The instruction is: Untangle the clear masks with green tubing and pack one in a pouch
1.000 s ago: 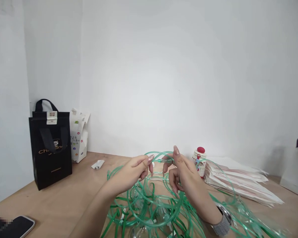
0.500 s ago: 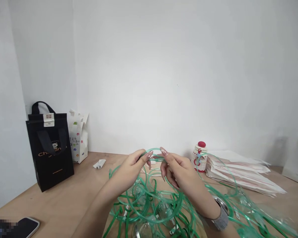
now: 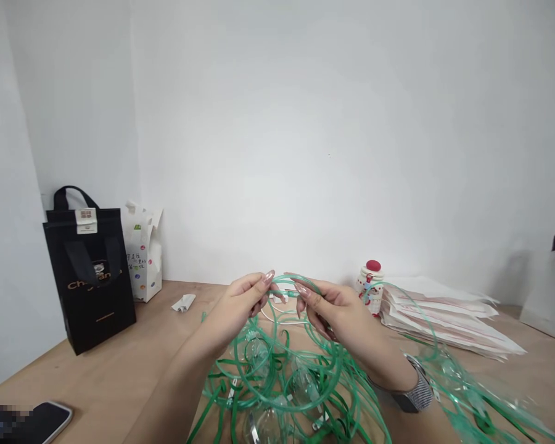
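Coiled green plastic tubing (image 3: 284,280) stretches between my two hands, above the table. My left hand (image 3: 254,296) pinches the coil's left side between thumb and fingers. On the right side, my right hand (image 3: 326,305) is closed around the same loops, thumb on top; a watch sits on that wrist. Loops of tubing hang below both hands. Underneath lies a tangle of clear plastic masks (image 3: 266,422) with green straps (image 3: 206,410), metal nose strips and more tubing. Where the hanging loops end is hidden in the tangle.
At the left stand a black bag (image 3: 92,277) and a white paper bag (image 3: 143,253); a phone (image 3: 44,422) lies near the front edge. On the right are a red-capped bottle (image 3: 371,287), stacked white paper packets (image 3: 444,320), and more masks with tubing (image 3: 472,394).
My right thumb has come down onto the tubing, and the fingers of both hands have shifted along the coil. The view has moved slightly.
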A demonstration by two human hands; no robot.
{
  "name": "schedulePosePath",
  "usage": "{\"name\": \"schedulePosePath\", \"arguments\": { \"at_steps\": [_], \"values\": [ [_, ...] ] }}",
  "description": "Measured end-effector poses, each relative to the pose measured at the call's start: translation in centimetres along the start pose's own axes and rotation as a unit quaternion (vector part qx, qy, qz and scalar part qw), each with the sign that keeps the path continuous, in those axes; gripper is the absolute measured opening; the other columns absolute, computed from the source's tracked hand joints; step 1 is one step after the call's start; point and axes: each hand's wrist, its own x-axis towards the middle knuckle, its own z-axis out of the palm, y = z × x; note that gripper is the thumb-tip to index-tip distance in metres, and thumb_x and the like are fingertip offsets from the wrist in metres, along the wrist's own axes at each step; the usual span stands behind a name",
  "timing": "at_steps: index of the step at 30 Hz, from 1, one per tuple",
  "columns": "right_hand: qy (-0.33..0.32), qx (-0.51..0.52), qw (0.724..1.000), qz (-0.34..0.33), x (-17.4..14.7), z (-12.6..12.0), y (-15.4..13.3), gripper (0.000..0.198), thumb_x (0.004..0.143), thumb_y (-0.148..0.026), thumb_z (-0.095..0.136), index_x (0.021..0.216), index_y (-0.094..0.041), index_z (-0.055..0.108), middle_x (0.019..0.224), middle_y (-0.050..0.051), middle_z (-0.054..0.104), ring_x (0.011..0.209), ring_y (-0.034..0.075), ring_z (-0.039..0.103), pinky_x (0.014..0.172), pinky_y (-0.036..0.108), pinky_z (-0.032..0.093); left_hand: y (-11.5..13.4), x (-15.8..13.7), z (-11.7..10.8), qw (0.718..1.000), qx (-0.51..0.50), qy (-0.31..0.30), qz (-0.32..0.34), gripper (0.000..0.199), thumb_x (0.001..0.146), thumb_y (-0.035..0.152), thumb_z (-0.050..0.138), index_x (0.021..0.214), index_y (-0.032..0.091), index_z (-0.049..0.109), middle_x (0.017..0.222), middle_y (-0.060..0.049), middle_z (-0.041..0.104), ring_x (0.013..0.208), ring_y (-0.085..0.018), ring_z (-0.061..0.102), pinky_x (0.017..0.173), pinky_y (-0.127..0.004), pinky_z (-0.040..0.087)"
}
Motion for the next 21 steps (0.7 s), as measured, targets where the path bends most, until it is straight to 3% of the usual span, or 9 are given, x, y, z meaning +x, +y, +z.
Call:
{"name": "schedulePosePath", "arguments": {
  "at_steps": [5,9,14,17,21],
  "values": [
    [-0.015,0.018,1.000,0.017,0.0,-0.5,0.1,0.032,0.082,-0.044,0.053,0.066,-0.016,0.058,0.041,-0.010,0.023,0.038,0.005,0.016,0.039,0.024,0.009,0.4,-0.5,-0.1,0.998,-0.050,-0.028,-0.034,0.028,0.086,0.044,0.047,0.085,0.017,0.054,0.055,0.007,0.030,0.049,-0.009,0.021,0.046,-0.022,0.016],
    [-0.050,0.069,0.996,0.022,0.2,-0.7,0.2,0.033,0.081,-0.045,0.056,0.068,-0.015,0.057,0.043,-0.010,0.025,0.039,0.005,0.015,0.039,0.023,0.008,0.6,-0.4,-0.4,0.997,-0.072,-0.024,-0.019,0.021,0.086,0.031,0.052,0.102,0.020,0.051,0.063,0.006,0.040,0.054,-0.007,0.032,0.051,-0.019,0.024],
    [-0.012,0.132,0.991,0.031,-0.1,-0.4,-0.4,0.042,0.080,-0.051,0.055,0.093,-0.013,0.063,0.049,-0.009,0.031,0.039,0.004,0.016,0.038,0.021,0.008,0.7,-0.5,-0.9,0.997,-0.059,-0.050,0.006,0.028,0.085,0.028,0.054,0.111,0.020,0.051,0.066,0.004,0.045,0.057,-0.008,0.038,0.053,-0.020,0.028],
    [0.037,0.082,0.996,0.024,-0.2,0.1,-0.5,0.045,0.077,-0.052,0.056,0.094,-0.011,0.066,0.047,-0.008,0.035,0.038,0.004,0.021,0.037,0.020,0.011,0.5,-0.6,-0.6,0.999,0.000,-0.029,0.034,0.031,0.087,0.026,0.049,0.118,0.024,0.049,0.069,0.003,0.046,0.061,-0.011,0.042,0.057,-0.022,0.032],
    [0.045,0.010,0.999,0.010,-0.1,0.5,-0.1,0.044,0.079,-0.047,0.051,0.100,-0.012,0.066,0.042,-0.006,0.042,0.035,0.007,0.030,0.035,0.020,0.019,-0.3,-0.6,0.5,0.969,0.225,0.036,0.095,0.031,0.092,0.031,0.037,0.119,0.026,0.050,0.100,-0.004,0.053,0.094,-0.018,0.050,0.082,-0.029,0.036]
  ]
}}
